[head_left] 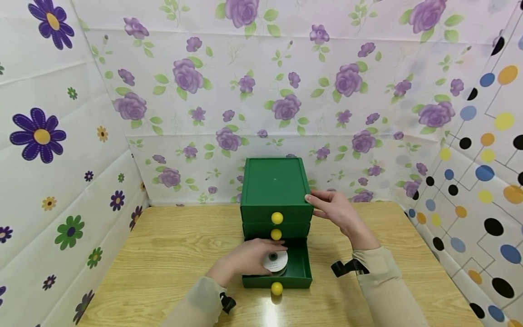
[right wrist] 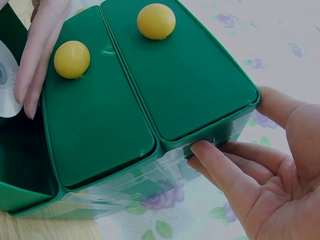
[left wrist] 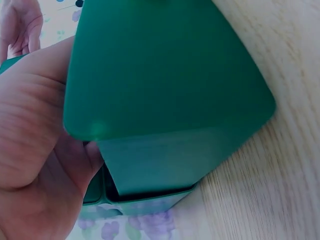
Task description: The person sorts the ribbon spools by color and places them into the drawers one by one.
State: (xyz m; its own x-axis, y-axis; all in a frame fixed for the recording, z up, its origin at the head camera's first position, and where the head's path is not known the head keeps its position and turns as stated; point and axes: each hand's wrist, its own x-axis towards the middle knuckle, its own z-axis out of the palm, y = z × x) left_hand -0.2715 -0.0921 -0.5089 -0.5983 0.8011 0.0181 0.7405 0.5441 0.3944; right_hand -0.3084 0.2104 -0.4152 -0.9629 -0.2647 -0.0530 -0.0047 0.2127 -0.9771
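A small green drawer cabinet [head_left: 275, 181] with yellow round knobs stands on the wooden table, its bottom drawer [head_left: 302, 268] pulled out. My left hand [head_left: 249, 259] reaches into that drawer and holds a round, white-faced spool [head_left: 277, 261] with a dark centre between thumb and fingers. The spool's silvery face [right wrist: 7, 80] shows partly in the right wrist view. In the left wrist view the drawer's front panel [left wrist: 165, 75] hides the spool and my left fingertips. My right hand [head_left: 337, 211] rests against the cabinet's right side, thumb at the top edge, fingers fairly straight.
Both upper drawers are closed, with yellow knobs [head_left: 277, 218] on their fronts. Clear tape [right wrist: 115, 192] runs along the cabinet's side. Flower-patterned sheeting [head_left: 286, 109] hangs behind the table [head_left: 184, 245], and a dotted sheet [head_left: 482, 181] stands at the right.
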